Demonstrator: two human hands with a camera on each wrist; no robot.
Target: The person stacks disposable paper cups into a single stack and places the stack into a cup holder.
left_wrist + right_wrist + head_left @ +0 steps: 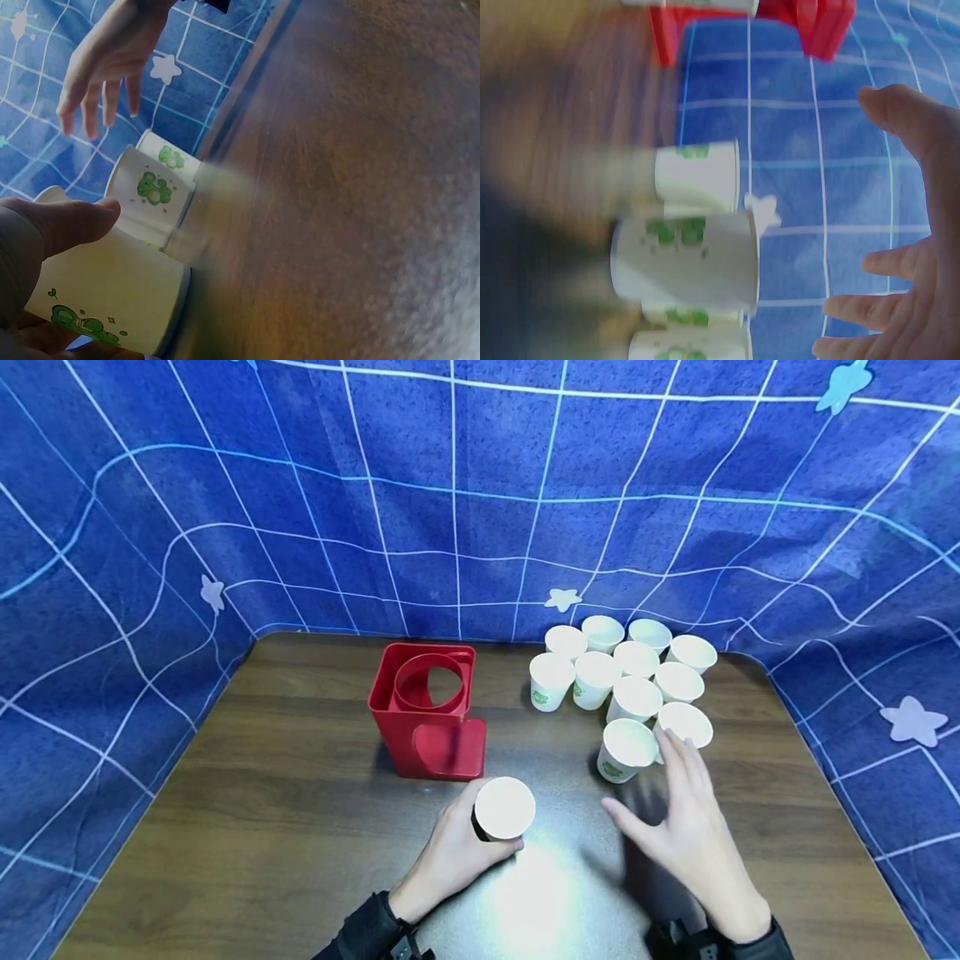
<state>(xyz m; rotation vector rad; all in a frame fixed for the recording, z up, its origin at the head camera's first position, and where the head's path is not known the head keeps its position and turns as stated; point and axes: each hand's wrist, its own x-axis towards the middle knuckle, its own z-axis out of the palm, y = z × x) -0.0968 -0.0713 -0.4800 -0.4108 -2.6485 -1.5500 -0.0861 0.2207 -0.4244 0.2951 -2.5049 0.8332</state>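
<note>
My left hand (456,843) grips a white paper cup (506,808) with its thumb and fingers around the side, in front of the red holder. A green cartoon print shows on the held cup (112,292) in the left wrist view. My right hand (690,839) has its fingers spread and holds nothing. It is over the near side of a group of white paper cups, with its fingertips close to the front cup (626,750) and the cup behind it (684,723). In the right wrist view, the hand (915,247) is beside the cup rims.
A red holder (397,735) with a round opening on top and a side ledge stands left of the cups. Several upright cups are grouped at the back right of the wooden table (285,810). A blue cloth (420,518) with white lines and stars rises behind and beside the table.
</note>
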